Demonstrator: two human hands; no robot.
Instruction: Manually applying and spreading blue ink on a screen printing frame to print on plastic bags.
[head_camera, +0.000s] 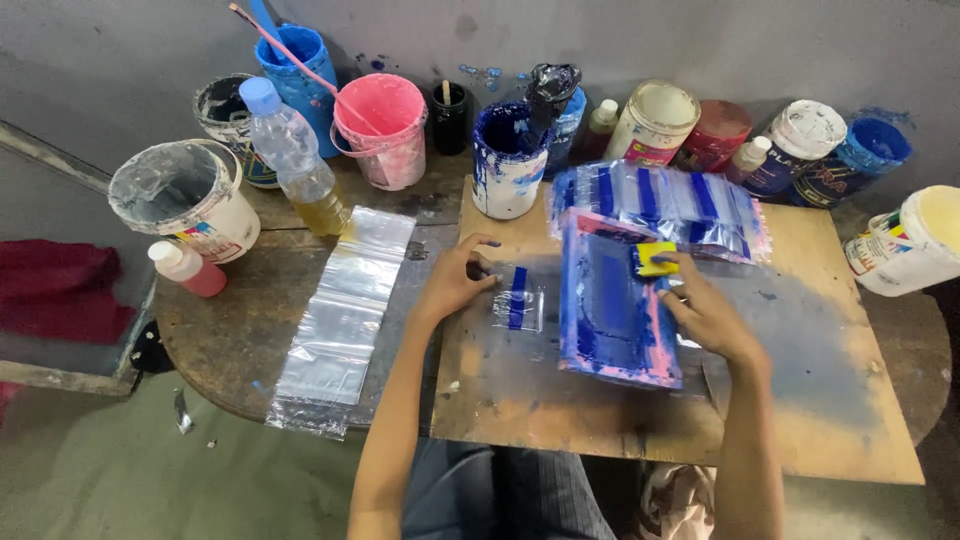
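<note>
While the left hand (455, 282) pressed spread fingertips on a small clear bag (517, 305) with a blue stripe, lying on the wooden board (800, 400), the right hand (705, 310) gripped a yellow squeegee (655, 259) against the blue-inked screen frame (615, 312) just beside it.

Left hand (455, 283) on blue-striped bag (517, 303), right hand (707, 310) on screen frame (615, 312)

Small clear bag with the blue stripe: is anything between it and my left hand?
No. The left hand already rests its fingertips on the small clear bag on the wooden board. The blue-stained printing frame lies just beside it, under the right hand, which holds a yellow sponge.
</note>
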